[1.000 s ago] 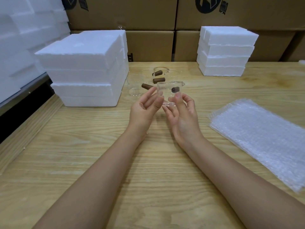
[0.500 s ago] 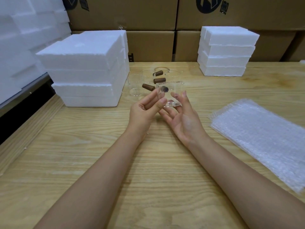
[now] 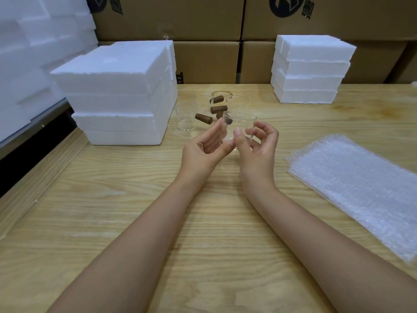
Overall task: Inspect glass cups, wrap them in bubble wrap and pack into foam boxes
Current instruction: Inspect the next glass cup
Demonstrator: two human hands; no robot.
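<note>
Curling where it lay flat a moment ago, the right hand (image 3: 259, 150) is now gripping the cup (image 3: 242, 126) above the table (image 3: 135, 199). Left hand (image 3: 206, 146) is steadying its side with nearly straight fingers, not clasping.

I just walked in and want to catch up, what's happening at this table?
A person holds one glass cup above the table, apparently inspecting it: the right hand curls round it, the left hand steadies it with straight fingers. More cups wait behind, unwrapped. The bubble wrap lies on the right; foam boxes are stacked at the back.
</note>
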